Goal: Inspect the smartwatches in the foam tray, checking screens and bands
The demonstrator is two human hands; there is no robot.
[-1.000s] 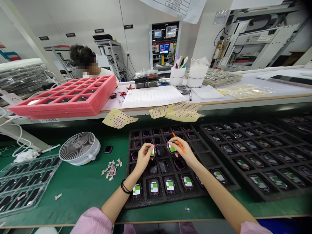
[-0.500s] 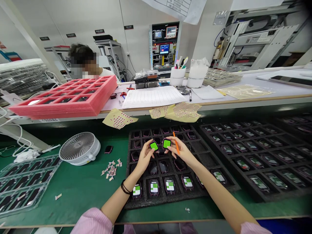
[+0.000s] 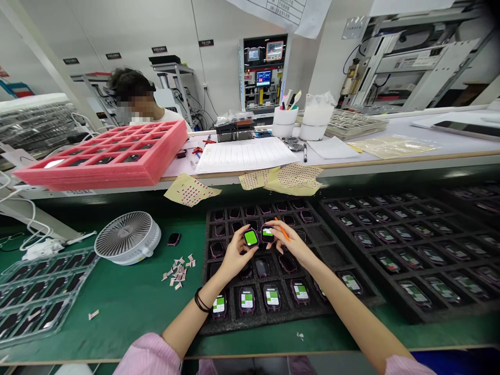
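Observation:
My left hand point(image 3: 236, 254) grips a smartwatch body point(image 3: 250, 238) by its edges; its square screen glows plain green. Close beside it, my right hand point(image 3: 288, 240) holds a second smartwatch point(image 3: 267, 233), whose screen shows green with a white patch. An orange pen-like stick point(image 3: 282, 229) is tucked between the right fingers. Both hands are above a black foam tray point(image 3: 265, 324) with watch bodies in its pockets. Along the tray's near row several watches point(image 3: 272, 297) are lit green and white, while those farther back have dark screens.
More black foam trays of watches point(image 3: 414, 291) lie at right. On the green mat, a white fan point(image 3: 128, 238), a lone watch point(image 3: 174, 239) and small tabs point(image 3: 178, 272) lie left, beside a clear tray point(image 3: 58, 317). A pink foam tray point(image 3: 156, 169) rests on the shelf; a person sits behind.
The right-hand watch's screen went from plain green to green with a white patch. My left hand shifted slightly right with its watch, and my right fingers moved over the other one.

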